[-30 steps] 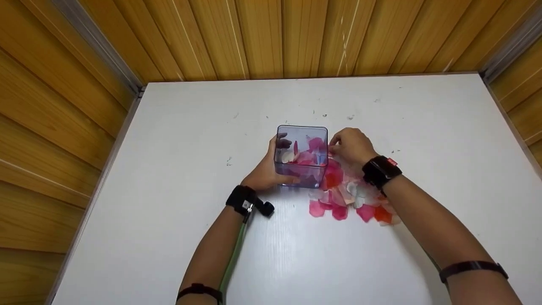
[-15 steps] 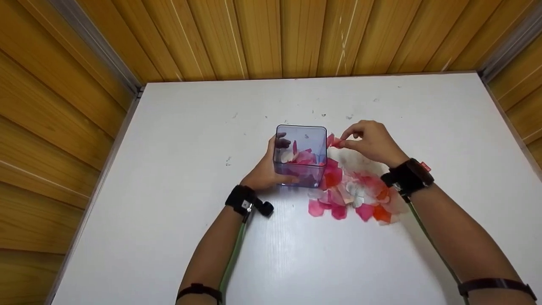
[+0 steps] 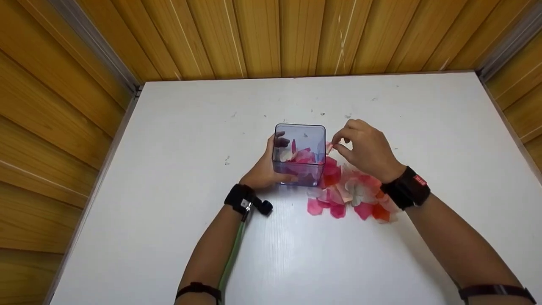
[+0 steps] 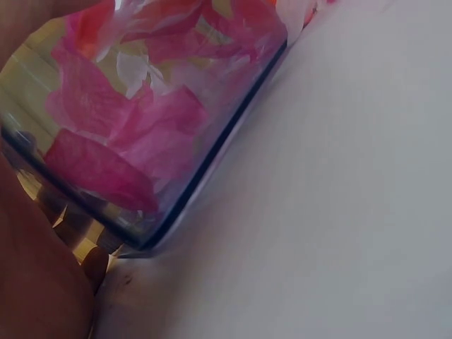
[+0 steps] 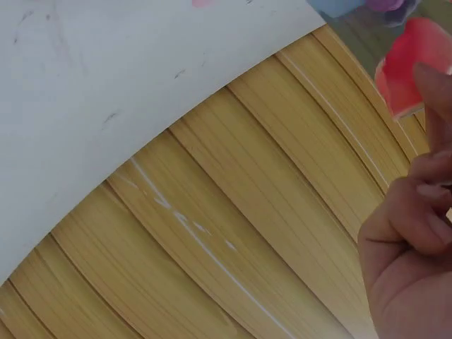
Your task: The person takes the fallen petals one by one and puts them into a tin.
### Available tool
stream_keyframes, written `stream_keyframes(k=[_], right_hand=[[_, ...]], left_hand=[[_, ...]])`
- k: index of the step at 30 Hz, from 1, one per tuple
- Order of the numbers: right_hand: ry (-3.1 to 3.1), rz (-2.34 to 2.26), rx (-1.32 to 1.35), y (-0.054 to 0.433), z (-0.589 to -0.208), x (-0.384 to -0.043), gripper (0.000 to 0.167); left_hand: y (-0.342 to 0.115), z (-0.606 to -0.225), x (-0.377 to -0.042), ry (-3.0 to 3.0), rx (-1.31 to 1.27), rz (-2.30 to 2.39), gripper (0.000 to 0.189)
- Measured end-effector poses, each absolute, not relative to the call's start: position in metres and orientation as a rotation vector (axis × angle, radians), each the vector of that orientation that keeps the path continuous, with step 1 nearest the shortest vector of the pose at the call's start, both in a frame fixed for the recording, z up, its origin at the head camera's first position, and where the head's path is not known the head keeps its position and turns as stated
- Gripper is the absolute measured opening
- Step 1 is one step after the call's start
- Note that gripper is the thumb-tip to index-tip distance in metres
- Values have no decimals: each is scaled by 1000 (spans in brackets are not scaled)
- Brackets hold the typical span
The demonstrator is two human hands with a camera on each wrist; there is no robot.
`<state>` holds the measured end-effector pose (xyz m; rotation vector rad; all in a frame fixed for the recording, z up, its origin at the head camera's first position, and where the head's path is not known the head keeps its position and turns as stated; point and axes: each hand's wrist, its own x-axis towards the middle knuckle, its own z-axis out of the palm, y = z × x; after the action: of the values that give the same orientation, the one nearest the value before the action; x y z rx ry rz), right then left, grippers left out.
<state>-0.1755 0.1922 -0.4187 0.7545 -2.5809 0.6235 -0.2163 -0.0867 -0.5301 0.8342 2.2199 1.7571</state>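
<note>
Midway between the table's left and right edges, and set well in from its far edge, a clear bluish box (image 3: 311,173) sits on the table (image 3: 190,127) with its opening facing up toward the head camera. Clamped on its left side is the left hand (image 3: 259,169), the thumb lying along the near wall and the fingers wrapped round behind, showing dark through the plastic. Loose petals (image 3: 304,156) in pink, magenta and white lie inside, gathered low, one magenta piece standing on end. Beside the box, toward the table's right edge, the right hand (image 3: 368,146) has thumb and forefinger together on a petal (image 5: 413,63), red to pink in the right wrist view; it is just outside the box's right wall. Below that hand, between the box and the table's right edge, spreads a pile (image 3: 355,190) of pink, orange, white and peach petals, its left end close against the box and its nearest pieces reaching toward the near edge. Black straps (image 3: 405,188) circle both wrists, and a green cable (image 3: 233,258) runs along the left forearm. Yellow wooden panelling (image 3: 262,38) rises beyond the far edge.
</note>
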Motion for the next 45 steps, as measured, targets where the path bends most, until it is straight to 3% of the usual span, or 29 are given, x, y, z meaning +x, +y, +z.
stream_keyframes(k=[10,18,24,30,38,45], right_hand=[[-2341,880,632,169,-408,-175,12],[-2485,982,628,139,-405,-184,19],[-2522,1083,457,156,-411,-199,14],[-2765,864,338,178,-434,-219,17],[-3066,784,269,191,-470,-232,17],[-3114,818,245,194,-476,-233,13]], left_hand=[[-87,-529,-218,2215,813,1755,122],[-87,-529,-217,2186,812,1768,121],[-88,-526,-218,2179,845,1774,121],[-89,-527,-219,2196,874,1765,121],[-88,-530,-218,2128,875,1817,122],[-87,-531,-218,2165,875,1806,120]])
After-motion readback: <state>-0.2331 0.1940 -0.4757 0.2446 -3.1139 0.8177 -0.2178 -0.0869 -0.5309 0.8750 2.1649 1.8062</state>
